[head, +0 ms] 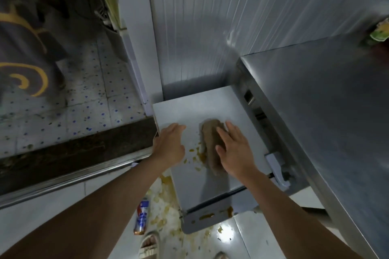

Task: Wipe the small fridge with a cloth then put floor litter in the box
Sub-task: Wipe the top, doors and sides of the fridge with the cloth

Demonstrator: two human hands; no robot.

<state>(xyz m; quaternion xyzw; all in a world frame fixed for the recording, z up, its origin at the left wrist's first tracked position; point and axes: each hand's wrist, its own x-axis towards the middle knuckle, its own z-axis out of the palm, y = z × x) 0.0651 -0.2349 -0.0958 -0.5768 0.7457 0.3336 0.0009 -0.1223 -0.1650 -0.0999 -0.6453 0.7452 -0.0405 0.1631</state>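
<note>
A: Hands?
B: My left hand (170, 143) lies flat, fingers straight, bracing the left edge of the small fridge (189, 111). The yellow spill (196, 153) sits just left of the cloth (210, 139), which my right hand (233, 149) presses down on the top, fingers spread.
A: Technique?
B: Judgement: sweep leftward through the spill with firm, even pressure.

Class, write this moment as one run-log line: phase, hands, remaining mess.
phase: wiping | right hand: flat on brown cloth | left hand: at left edge of small fridge | remaining: yellow spill beside cloth; can on floor
</note>
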